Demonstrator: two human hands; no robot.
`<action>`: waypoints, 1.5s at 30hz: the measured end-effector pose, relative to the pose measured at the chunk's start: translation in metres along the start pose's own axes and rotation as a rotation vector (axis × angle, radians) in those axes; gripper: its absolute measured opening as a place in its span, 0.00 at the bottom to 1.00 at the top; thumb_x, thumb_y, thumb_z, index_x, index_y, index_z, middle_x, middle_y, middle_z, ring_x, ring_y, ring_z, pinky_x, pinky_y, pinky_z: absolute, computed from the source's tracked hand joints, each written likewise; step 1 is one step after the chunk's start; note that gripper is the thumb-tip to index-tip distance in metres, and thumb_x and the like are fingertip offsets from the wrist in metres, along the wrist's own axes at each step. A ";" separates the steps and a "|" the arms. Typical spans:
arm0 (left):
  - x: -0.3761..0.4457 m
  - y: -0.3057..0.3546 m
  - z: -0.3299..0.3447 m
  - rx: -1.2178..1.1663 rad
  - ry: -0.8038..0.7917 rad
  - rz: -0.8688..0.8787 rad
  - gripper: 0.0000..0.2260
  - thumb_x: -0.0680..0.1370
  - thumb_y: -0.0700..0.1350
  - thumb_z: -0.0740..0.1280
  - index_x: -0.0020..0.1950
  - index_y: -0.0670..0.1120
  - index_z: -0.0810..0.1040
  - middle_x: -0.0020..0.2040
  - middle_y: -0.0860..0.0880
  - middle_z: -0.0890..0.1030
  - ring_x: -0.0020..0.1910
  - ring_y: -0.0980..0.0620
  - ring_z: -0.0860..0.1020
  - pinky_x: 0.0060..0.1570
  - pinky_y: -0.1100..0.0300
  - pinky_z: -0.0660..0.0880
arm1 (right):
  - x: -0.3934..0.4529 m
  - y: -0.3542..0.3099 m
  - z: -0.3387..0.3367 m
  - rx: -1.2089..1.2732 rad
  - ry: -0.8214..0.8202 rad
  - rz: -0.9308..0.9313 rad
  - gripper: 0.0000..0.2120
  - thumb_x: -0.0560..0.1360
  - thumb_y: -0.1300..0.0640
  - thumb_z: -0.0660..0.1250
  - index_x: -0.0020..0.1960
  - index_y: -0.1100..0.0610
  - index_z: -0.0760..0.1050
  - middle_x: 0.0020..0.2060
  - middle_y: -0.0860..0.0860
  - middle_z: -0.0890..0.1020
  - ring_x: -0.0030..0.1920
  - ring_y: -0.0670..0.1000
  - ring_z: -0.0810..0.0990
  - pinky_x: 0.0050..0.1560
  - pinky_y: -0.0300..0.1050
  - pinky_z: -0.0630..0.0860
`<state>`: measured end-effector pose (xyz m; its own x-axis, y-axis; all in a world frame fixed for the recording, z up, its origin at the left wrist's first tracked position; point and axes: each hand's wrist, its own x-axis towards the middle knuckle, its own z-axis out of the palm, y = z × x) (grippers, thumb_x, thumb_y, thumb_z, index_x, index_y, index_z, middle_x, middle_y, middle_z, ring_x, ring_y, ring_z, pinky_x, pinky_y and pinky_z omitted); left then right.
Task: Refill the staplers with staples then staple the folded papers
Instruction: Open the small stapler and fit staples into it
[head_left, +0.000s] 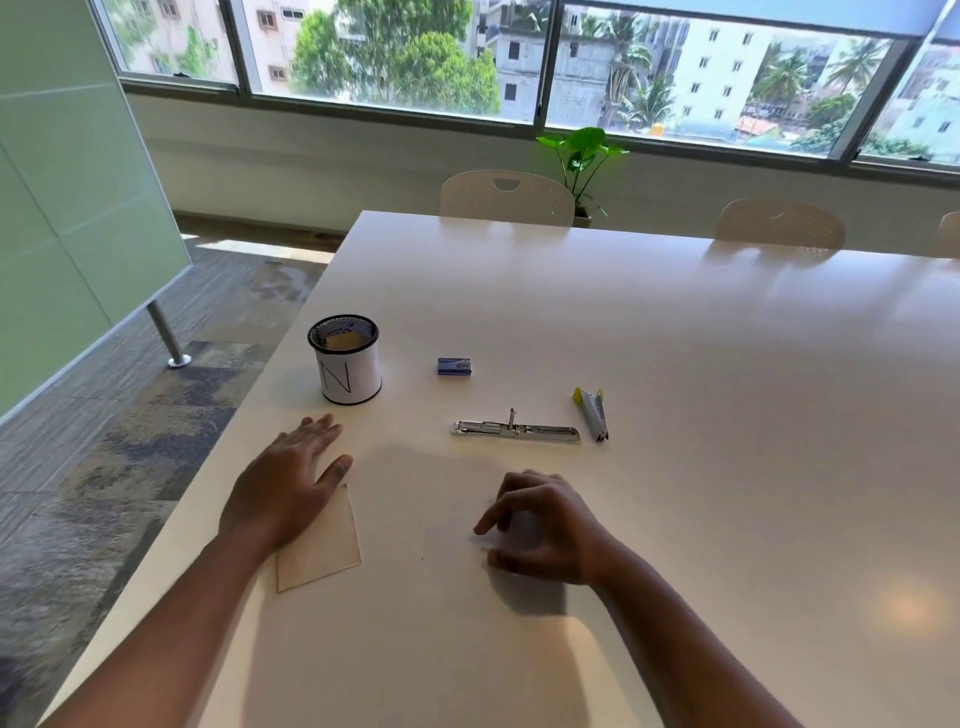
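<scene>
Stapler (515, 431) lies opened flat mid-table, long axis running 9 to 3, at 12 o'clock from your right hand (545, 525), the nearer one. Right fingers loosely curled, holding nothing visible. Left hand (291, 483) flat, fingers straight, resting on the folded paper (324, 551). Staple box (454, 366) at 11 beyond the stapler.

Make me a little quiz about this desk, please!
1. True or false: the left hand rests on the folded paper.
2. What letter is on the pen cup?
3. The open stapler lies: A) inside the cup, B) between the staple box and the right hand, C) on a chair.

Key: 1 true; 2 N; 3 B.
</scene>
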<state>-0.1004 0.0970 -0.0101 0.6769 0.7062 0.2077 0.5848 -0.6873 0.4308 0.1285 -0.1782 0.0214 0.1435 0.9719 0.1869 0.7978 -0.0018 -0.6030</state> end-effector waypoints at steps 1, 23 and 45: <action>0.000 0.001 0.000 0.002 0.003 -0.003 0.23 0.82 0.57 0.64 0.77 0.53 0.71 0.79 0.56 0.67 0.79 0.55 0.62 0.77 0.52 0.60 | 0.000 0.000 0.000 -0.003 0.001 0.005 0.10 0.71 0.45 0.80 0.51 0.43 0.86 0.45 0.41 0.81 0.52 0.43 0.79 0.61 0.54 0.74; -0.002 0.006 -0.002 0.014 0.036 -0.007 0.23 0.81 0.57 0.65 0.76 0.53 0.72 0.78 0.55 0.70 0.78 0.54 0.65 0.76 0.51 0.64 | 0.036 -0.016 0.004 0.269 0.131 0.117 0.04 0.76 0.59 0.78 0.49 0.51 0.88 0.45 0.44 0.87 0.48 0.46 0.84 0.52 0.50 0.80; -0.001 0.003 -0.004 0.004 0.032 -0.009 0.25 0.80 0.59 0.64 0.76 0.54 0.72 0.78 0.57 0.69 0.78 0.57 0.65 0.78 0.54 0.60 | 0.263 -0.044 0.007 0.135 0.381 0.098 0.05 0.76 0.53 0.77 0.49 0.53 0.88 0.44 0.51 0.90 0.46 0.52 0.87 0.52 0.52 0.83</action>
<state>-0.1011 0.0946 -0.0051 0.6572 0.7171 0.2319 0.5924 -0.6817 0.4293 0.1269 0.0795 0.0912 0.4419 0.8116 0.3822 0.6894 -0.0346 -0.7235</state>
